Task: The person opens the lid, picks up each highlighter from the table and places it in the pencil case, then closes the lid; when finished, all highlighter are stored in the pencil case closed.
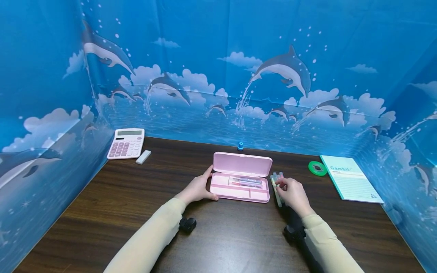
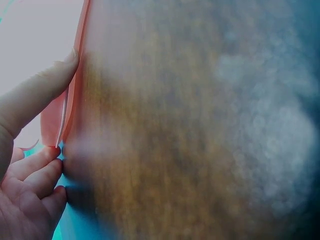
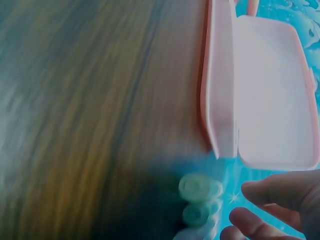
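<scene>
A pink pencil case [image 1: 241, 165] lies with its lid raised, several slim pens [image 1: 247, 182] in its long compartment. At its left end my left hand [image 1: 198, 188] holds the case, thumb on the front edge and fingers at the back; the left wrist view shows the thumb [image 2: 47, 82] against the pink wall. Just right of the case several pastel markers [image 1: 275, 187] lie side by side. Over them is my right hand [image 1: 293, 193], its fingers bent; in the right wrist view a gap separates the fingertips [image 3: 250, 190] from the marker ends [image 3: 196, 187].
A calculator [image 1: 126, 144] and a white eraser-like block [image 1: 143, 157] lie at the back left. Behind the case stands a small blue item [image 1: 240, 146]. A green tape roll [image 1: 317, 168] and a notebook [image 1: 351, 178] are on the right. Dolphin-print curtains [image 1: 205, 76] border the table.
</scene>
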Demonstrator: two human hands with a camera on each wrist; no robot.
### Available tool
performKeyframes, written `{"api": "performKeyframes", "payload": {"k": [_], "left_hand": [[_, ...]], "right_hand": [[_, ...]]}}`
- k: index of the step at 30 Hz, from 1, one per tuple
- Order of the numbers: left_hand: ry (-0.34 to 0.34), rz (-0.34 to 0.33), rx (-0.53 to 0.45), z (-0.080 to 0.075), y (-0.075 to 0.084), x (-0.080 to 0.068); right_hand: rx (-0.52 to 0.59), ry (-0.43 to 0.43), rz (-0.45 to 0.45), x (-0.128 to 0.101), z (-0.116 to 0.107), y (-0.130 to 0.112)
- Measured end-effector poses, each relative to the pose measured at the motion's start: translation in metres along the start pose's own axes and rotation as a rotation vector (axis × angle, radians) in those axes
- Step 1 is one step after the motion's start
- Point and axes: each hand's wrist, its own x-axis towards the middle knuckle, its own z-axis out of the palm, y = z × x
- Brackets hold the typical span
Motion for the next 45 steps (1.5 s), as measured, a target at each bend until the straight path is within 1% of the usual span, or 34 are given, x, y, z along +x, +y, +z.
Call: {"api": "performKeyframes", "payload": {"k": [10, 16, 24, 33, 38, 45], "left_hand": [[0.001, -0.003, 0.007, 0.000, 0.000, 0.000], [0.005, 0.002, 0.005, 0.001, -0.001, 0.001], [0.004, -0.003, 0.006, 0.001, 0.000, 0.001], [0.005, 0.001, 0.011, 0.001, 0.000, 0.001], [0.000, -0.001, 0.009, 0.001, 0.000, 0.001], [-0.003, -0.003, 0.008, 0.001, -0.001, 0.001]], "right_hand": [[0.009, -0.038, 0.107, -0.005, -0.010, 0.015], [-0.005, -0.041, 0.107, -0.006, -0.014, 0.021], [-0.013, -0.086, 0.113, -0.006, -0.013, 0.023], [-0.045, -0.123, 0.167, -0.006, -0.016, 0.026], [-0.057, -0.106, 0.187, -0.007, -0.018, 0.028], [-0.048, -0.089, 0.241, -0.009, -0.019, 0.030]]}}
